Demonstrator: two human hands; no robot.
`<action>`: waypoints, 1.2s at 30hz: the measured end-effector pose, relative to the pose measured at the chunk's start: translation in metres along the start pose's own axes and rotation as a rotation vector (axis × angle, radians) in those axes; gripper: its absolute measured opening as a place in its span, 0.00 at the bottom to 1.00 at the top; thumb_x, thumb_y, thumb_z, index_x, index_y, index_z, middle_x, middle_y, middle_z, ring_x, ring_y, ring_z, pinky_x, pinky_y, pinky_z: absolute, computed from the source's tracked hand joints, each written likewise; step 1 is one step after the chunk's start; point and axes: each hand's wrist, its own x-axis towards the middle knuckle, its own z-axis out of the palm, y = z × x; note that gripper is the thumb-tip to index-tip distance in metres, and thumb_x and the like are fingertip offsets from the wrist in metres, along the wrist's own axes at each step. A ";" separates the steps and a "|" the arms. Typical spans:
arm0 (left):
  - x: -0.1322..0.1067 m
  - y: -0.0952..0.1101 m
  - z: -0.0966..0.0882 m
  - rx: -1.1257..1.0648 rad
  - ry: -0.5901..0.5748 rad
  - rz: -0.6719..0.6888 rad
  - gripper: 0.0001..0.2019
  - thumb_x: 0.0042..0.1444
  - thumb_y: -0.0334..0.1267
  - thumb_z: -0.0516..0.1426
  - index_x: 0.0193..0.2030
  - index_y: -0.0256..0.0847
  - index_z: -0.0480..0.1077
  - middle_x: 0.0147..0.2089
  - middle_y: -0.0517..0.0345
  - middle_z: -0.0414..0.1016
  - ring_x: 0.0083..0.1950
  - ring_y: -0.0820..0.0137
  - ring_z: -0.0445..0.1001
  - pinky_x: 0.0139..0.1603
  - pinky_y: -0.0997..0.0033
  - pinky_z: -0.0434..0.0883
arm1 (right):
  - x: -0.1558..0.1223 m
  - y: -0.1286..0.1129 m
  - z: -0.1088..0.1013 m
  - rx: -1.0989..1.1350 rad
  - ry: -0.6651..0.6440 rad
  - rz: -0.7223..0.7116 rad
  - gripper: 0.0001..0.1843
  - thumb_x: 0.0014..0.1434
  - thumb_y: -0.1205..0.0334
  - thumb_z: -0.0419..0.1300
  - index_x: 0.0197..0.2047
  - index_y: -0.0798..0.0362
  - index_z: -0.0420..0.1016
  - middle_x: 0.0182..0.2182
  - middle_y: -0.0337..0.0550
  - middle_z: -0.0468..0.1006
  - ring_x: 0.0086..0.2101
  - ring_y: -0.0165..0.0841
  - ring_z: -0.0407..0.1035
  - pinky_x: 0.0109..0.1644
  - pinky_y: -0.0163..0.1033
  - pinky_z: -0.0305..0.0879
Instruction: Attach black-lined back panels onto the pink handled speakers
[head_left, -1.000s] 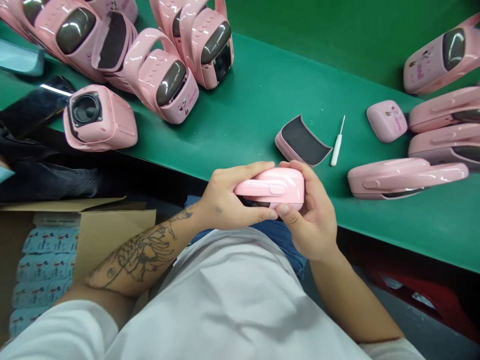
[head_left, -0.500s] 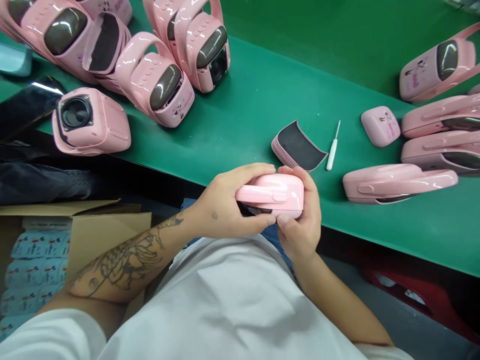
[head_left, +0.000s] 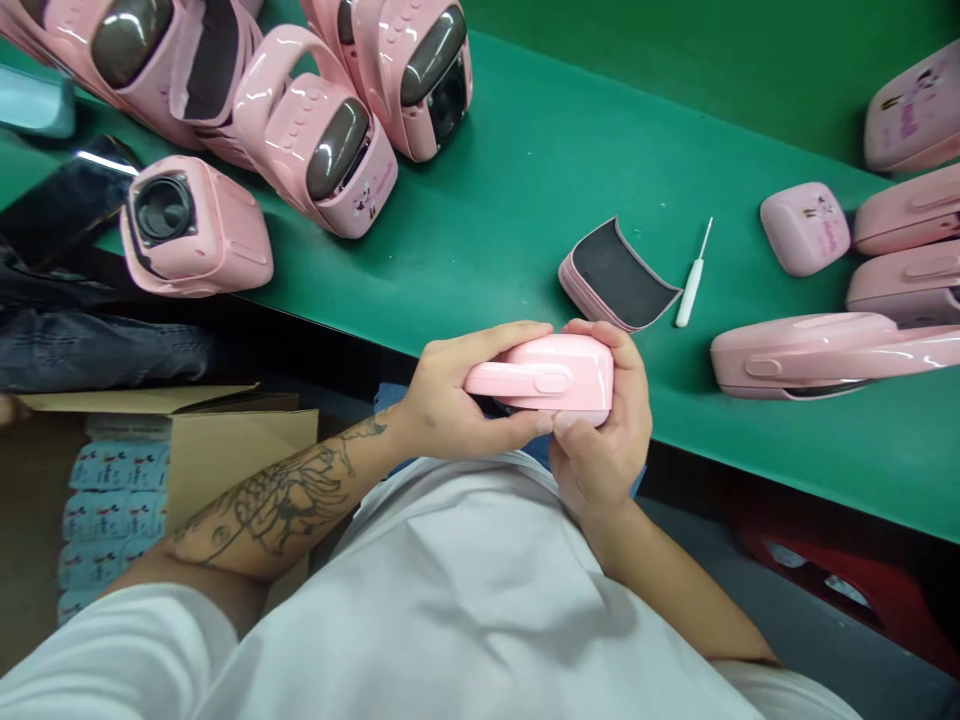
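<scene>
With both hands closed partway around it, the pink portable speaker (head_left: 570, 362) is held above the person's lap, on the near side of the green desk (head_left: 510, 220). The left hand (head_left: 457, 395) is curled about its handle end, while the right hand (head_left: 609, 440) cups the opposite end, fingers on the far side. The thumbs lie along the near lower edge, their tips almost meeting. From that grip, the step in hand looks like pressing or checking the seam there; whether the parts sit flush cannot be told. Continuing would call for steady support from the fingers and even thumb pressure. Just beyond the held speaker lies a stack of curved, pink-edged panels (head_left: 622, 275), with a white-handled screwdriver (head_left: 690, 290) to its far right. Well to its left rests a pink speaker with a bare driver (head_left: 232, 240).
</scene>
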 end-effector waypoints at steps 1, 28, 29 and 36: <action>0.001 -0.002 -0.002 -0.001 -0.028 0.025 0.36 0.49 0.52 0.74 0.63 0.41 0.77 0.60 0.47 0.84 0.54 0.56 0.85 0.56 0.64 0.81 | 0.001 0.001 -0.001 -0.008 -0.005 -0.006 0.39 0.59 0.45 0.63 0.71 0.42 0.60 0.66 0.53 0.69 0.65 0.58 0.67 0.65 0.64 0.70; 0.028 0.022 0.024 0.270 -0.161 0.329 0.25 0.61 0.48 0.66 0.62 0.40 0.74 0.57 0.48 0.85 0.56 0.57 0.85 0.59 0.62 0.80 | 0.050 -0.041 -0.097 -0.552 -0.669 -0.434 0.39 0.72 0.42 0.59 0.78 0.50 0.56 0.67 0.61 0.71 0.66 0.55 0.67 0.70 0.65 0.69; 0.029 0.024 0.025 0.284 -0.170 0.293 0.25 0.62 0.49 0.65 0.62 0.40 0.74 0.57 0.48 0.85 0.57 0.57 0.85 0.60 0.62 0.79 | 0.049 -0.039 -0.096 -0.533 -0.645 -0.434 0.38 0.72 0.41 0.57 0.77 0.51 0.57 0.67 0.62 0.71 0.66 0.55 0.67 0.70 0.65 0.68; 0.053 0.043 0.013 0.385 -0.523 0.085 0.33 0.56 0.45 0.70 0.67 0.42 0.69 0.61 0.52 0.81 0.60 0.57 0.82 0.58 0.63 0.77 | 0.040 -0.039 -0.105 -0.474 -0.632 -0.193 0.40 0.73 0.41 0.57 0.78 0.53 0.55 0.72 0.60 0.65 0.71 0.50 0.62 0.76 0.59 0.61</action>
